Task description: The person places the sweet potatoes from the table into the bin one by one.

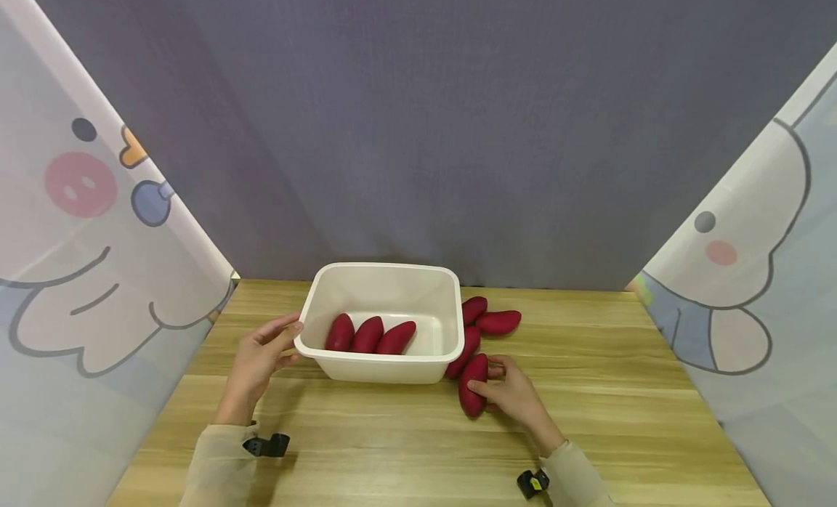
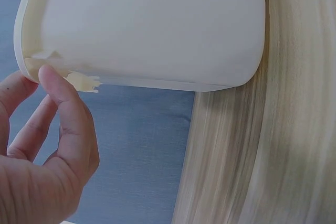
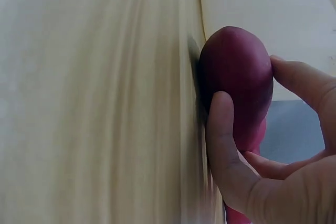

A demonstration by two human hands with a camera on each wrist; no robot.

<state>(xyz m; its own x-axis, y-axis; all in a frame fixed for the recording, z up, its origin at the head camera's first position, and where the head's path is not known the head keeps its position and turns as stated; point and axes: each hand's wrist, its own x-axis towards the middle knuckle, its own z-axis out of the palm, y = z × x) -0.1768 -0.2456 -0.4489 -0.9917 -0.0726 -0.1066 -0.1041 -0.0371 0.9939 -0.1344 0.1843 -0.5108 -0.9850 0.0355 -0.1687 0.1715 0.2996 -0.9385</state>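
Observation:
A white plastic bin (image 1: 386, 369) stands on the table with three dark red sweet potatoes (image 1: 368, 335) lying side by side in it. My left hand (image 1: 260, 354) pinches the bin's left rim between thumb and fingers; the left wrist view shows the thumb (image 2: 63, 93) at the rim's corner. To the right of the bin, my right hand (image 1: 513, 394) grips another sweet potato (image 1: 472, 391), thumb on the near side and fingers round the far side. In the right wrist view this sweet potato (image 3: 236, 72) is close against the tabletop, beside the bin wall.
Several more sweet potatoes (image 1: 498, 322) lie right of the bin, partly hidden by it and by the held one. A grey cloth wall (image 1: 418, 129) rises behind the wooden table (image 1: 392, 449). Printed cartoon panels (image 1: 739, 274) flank both sides.

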